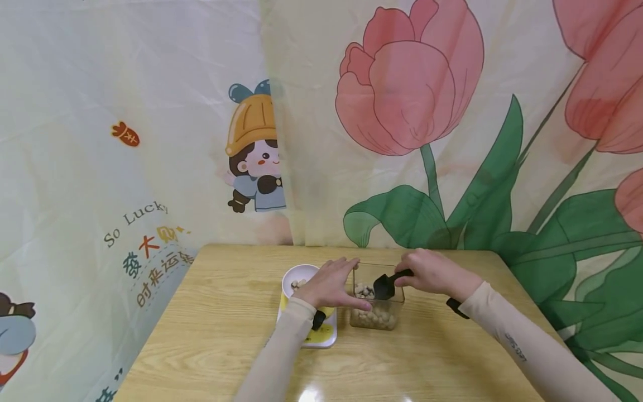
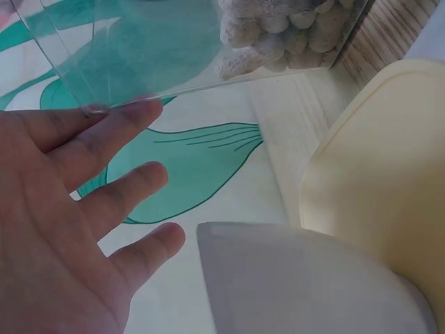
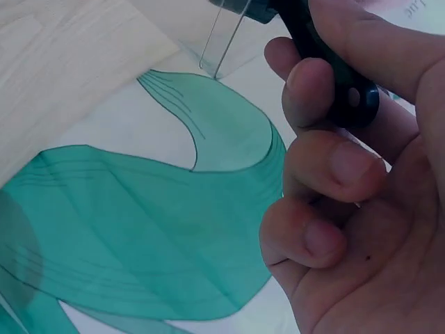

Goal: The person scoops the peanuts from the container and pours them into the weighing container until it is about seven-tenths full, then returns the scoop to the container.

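Note:
A clear rectangular container (image 1: 398,309) holds many pale, pebble-like pieces (image 1: 374,318), heaped toward its front. My left hand (image 1: 326,286) spreads over its left side. In the left wrist view, straight fingertips touch the clear wall (image 2: 163,52), and the head view has the thumb at the front rim. My right hand (image 1: 433,272) grips the handle of a small black shovel (image 1: 384,287), its blade tilted down inside the container above the pieces. In the right wrist view, the handle (image 3: 334,76) lies between thumb and curled fingers.
Left of the container, a white bowl (image 1: 293,273) with a few similar pieces sits by a white tray with a yellow pattern (image 1: 321,336), partly hidden by my left arm. The wooden table (image 1: 211,329) meets a printed cloth backdrop (image 1: 311,167) behind.

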### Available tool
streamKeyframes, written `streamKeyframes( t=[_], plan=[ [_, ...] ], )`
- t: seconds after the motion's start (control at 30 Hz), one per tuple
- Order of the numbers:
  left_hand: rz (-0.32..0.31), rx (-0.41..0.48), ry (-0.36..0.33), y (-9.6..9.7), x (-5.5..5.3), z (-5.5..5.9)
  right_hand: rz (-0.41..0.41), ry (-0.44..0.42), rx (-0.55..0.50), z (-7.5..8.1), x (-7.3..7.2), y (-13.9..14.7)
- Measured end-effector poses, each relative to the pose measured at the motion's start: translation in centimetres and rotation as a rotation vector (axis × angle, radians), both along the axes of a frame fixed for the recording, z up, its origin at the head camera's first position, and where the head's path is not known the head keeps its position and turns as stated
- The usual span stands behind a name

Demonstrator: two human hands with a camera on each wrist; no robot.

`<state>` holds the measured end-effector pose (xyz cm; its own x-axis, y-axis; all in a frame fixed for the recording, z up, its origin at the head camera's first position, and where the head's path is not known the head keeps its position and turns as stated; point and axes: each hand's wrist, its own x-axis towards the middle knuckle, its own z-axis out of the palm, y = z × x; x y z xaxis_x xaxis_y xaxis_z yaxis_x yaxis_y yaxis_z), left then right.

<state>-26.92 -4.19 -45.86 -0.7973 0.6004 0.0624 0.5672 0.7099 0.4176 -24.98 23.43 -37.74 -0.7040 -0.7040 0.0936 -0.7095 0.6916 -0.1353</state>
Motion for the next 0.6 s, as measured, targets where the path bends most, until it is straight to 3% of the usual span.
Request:
streamKeyframes(
  t=[0.3,0.6],
  plan=[
    [0.005,-0.002,-0.015,0.1,0.2,-0.2,0.104,-0.043,-0.025,-1.5,-0.7,-1.0],
    [0.002,0.002,0.006,0.0,-0.1,-0.1,0.067,-0.080,0.038,-1.1,-0.9,-1.7]
  ],
)
